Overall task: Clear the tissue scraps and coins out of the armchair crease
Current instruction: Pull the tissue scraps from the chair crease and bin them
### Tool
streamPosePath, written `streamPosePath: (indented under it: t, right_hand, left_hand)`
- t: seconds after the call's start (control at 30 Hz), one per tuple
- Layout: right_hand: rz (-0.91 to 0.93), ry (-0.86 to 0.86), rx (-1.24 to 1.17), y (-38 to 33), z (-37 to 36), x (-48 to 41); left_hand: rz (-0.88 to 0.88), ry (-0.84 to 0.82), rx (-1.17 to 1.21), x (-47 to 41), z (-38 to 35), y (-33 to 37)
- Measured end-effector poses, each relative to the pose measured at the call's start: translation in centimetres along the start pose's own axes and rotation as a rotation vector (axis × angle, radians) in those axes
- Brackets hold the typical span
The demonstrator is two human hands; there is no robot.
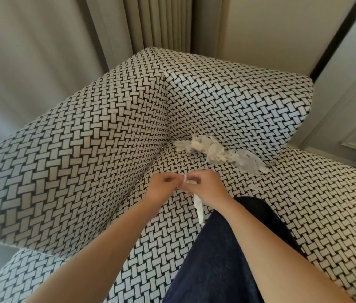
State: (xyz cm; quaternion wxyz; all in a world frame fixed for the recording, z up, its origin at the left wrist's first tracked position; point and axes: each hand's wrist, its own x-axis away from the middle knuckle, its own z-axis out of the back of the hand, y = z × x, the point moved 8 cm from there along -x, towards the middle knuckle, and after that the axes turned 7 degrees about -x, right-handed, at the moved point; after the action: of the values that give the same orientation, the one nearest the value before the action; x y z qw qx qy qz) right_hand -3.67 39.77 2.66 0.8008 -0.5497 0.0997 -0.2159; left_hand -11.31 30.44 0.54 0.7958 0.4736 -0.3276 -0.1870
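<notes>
The left hand point(163, 185) and right hand point(206, 188) meet above the armchair point(80, 149) seat, fingers curled and pinching a tissue strip point(199, 207) between them; its thin, crumpled white tail (soft and papery) dangles below the right hand beside dark blue clothing point(216, 259). Beyond the fingers, well apart from them, a pile of tissue scraps point(214, 152) lies ragged and flaky along the crease under the back cushion; the upholstery is a black-and-white basket-weave print; pleated curtains point(157, 22) hang behind.
</notes>
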Motion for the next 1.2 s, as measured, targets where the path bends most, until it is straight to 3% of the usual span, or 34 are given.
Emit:
streamPosePath:
  t: [0.23,0.57,0.77,1.03,1.2]
  right_hand:
    - [0.07,0.081,0.023,-0.7,1.7,-0.6]
    - [-0.085,0.441,-0.169,2.3,6.5,-3.0]
    - [-0.329,0.708,-0.495,6.0,8.2,-2.5]
    - [-0.5,0.716,-0.774,8.4,7.0,-2.5]
    - [-0.516,0.702,-0.774,8.2,7.0,-2.5]
  left_hand:
    - [0.118,-0.147,0.012,-2.2,1.2,0.9]
    - [0.22,-0.042,0.082,-8.2,1.0,1.5]
    - [0.053,-0.02,-0.267,-11.5,-2.0,2.6]
    - [-0.05,0.177,-0.617,-14.1,-2.4,3.3]
    - [-0.038,0.226,-0.646,-14.3,-1.2,3.0]
